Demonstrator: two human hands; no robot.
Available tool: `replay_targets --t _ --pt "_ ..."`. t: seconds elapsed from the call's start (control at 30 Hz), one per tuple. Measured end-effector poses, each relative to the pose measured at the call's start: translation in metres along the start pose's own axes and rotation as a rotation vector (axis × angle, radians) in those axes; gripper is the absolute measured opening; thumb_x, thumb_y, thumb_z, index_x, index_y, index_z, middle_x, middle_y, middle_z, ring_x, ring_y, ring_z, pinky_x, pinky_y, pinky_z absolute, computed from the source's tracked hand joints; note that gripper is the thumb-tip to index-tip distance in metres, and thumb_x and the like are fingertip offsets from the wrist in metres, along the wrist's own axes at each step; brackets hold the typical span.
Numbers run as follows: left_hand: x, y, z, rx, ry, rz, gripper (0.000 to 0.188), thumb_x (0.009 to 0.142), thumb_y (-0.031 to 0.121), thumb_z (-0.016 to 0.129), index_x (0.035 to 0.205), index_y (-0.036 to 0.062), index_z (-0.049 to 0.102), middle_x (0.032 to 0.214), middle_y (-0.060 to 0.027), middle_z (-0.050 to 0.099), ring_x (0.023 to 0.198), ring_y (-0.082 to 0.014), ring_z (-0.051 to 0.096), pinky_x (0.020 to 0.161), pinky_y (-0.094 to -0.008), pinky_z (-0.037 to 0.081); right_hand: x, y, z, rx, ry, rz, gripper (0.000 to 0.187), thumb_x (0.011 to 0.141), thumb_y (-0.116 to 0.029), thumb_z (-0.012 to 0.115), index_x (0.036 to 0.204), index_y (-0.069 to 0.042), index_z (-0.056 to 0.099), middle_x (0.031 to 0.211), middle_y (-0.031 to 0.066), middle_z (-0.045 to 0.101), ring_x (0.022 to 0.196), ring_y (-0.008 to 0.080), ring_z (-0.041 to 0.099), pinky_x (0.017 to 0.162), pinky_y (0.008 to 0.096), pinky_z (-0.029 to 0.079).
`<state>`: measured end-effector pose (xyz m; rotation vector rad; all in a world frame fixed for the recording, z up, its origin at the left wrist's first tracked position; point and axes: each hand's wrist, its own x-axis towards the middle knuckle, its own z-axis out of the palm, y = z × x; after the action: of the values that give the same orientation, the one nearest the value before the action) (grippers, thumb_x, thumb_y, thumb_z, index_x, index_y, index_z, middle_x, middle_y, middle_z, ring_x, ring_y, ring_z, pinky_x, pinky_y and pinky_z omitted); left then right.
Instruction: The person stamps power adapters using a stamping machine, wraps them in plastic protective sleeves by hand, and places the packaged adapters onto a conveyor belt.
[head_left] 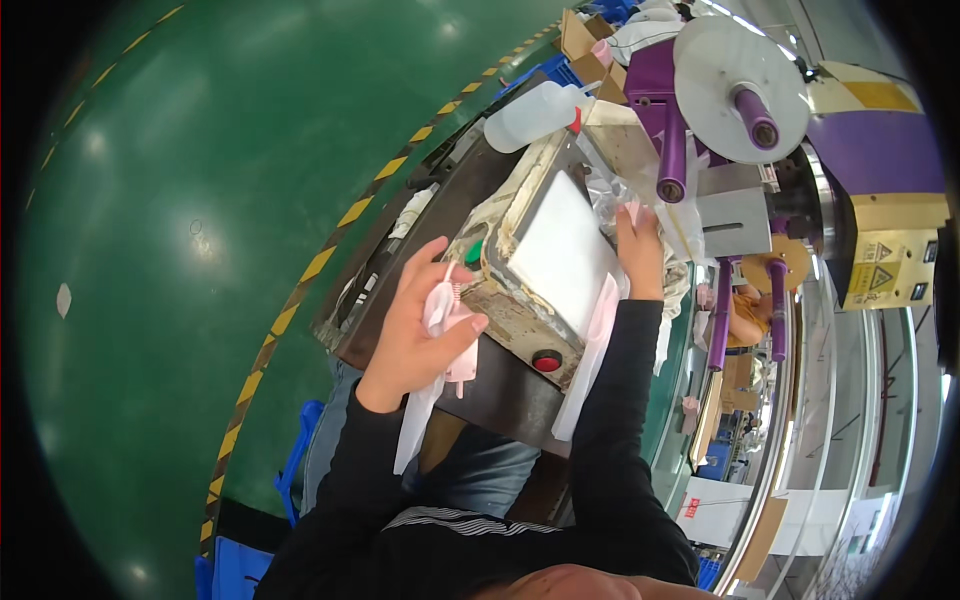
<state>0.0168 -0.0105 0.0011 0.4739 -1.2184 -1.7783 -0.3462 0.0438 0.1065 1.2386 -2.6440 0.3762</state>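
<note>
My left hand (405,345) is closed around a small pink plastic part (462,350) with a comb-like toothed edge. A whitish film strip (418,425) hangs below that hand. My right hand (640,255) reaches to the far side of the machine box, its fingers together beside crumpled clear plastic (606,190). Something pinkish shows at its fingertips, too small to name. Between the hands is the worn, cream-coloured box (520,318) with a white pad (562,255) on top, a green button (475,252) and a red button (547,360). A pink-and-white strip (597,350) hangs over its right edge.
A translucent white bottle (530,118) lies tilted at the back of the dark bench (505,395). Purple machinery with a pale disc (740,90) and protruding purple rods (672,150) stands right of my right hand. Open cardboard boxes (590,45) are beyond. Striped floor tape (320,260) runs at left.
</note>
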Motion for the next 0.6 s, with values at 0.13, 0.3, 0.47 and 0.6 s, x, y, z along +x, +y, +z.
replay_targets --t 0.13,0.3,0.47,0.6 --pt "0.003 0.000 0.006 0.040 -0.067 -0.018 0.046 0.078 0.012 0.081 0.121 0.0084 0.063 0.152 -0.0226 0.039 0.143 -0.0337 0.041 0.109 -0.0423 0.039 0.021 0.008 -0.004 -0.181 -0.167 0.016 0.072 0.100 -0.057 0.049 0.135 0.005 0.051 0.129 0.0378 0.057 0.123 0.0528 0.053 0.103 0.0498 0.044" --pt "0.002 -0.013 0.013 -0.009 -0.107 -0.003 0.045 0.080 0.009 0.079 0.121 0.0086 0.062 0.152 -0.0218 0.040 0.143 -0.0324 0.040 0.112 -0.0413 0.037 0.014 0.020 -0.026 0.364 -0.511 0.002 0.093 0.093 -0.055 0.067 0.148 0.012 0.035 0.144 0.0299 0.052 0.128 0.0378 0.057 0.106 0.0411 0.044" --pt "-0.002 -0.018 0.012 0.099 -0.115 0.053 0.043 0.082 0.006 0.077 0.123 0.0108 0.062 0.157 -0.0179 0.037 0.137 -0.0246 0.046 0.109 -0.0373 0.039 -0.097 0.087 -0.043 0.124 -0.043 -0.192 0.094 0.091 -0.040 0.075 0.153 0.010 0.026 0.157 0.0299 0.032 0.148 0.0383 0.028 0.123 0.0446 0.021" --pt "0.005 -0.017 0.017 0.123 -0.178 -0.027 0.040 0.083 0.005 0.076 0.120 0.0059 0.061 0.146 -0.0122 0.051 0.124 -0.0159 0.053 0.101 -0.0316 0.044 -0.233 0.062 -0.052 0.995 0.530 0.525 0.076 0.090 -0.013 0.072 0.149 0.010 0.031 0.137 0.0195 0.054 0.132 0.0322 0.050 0.113 0.0416 0.038"
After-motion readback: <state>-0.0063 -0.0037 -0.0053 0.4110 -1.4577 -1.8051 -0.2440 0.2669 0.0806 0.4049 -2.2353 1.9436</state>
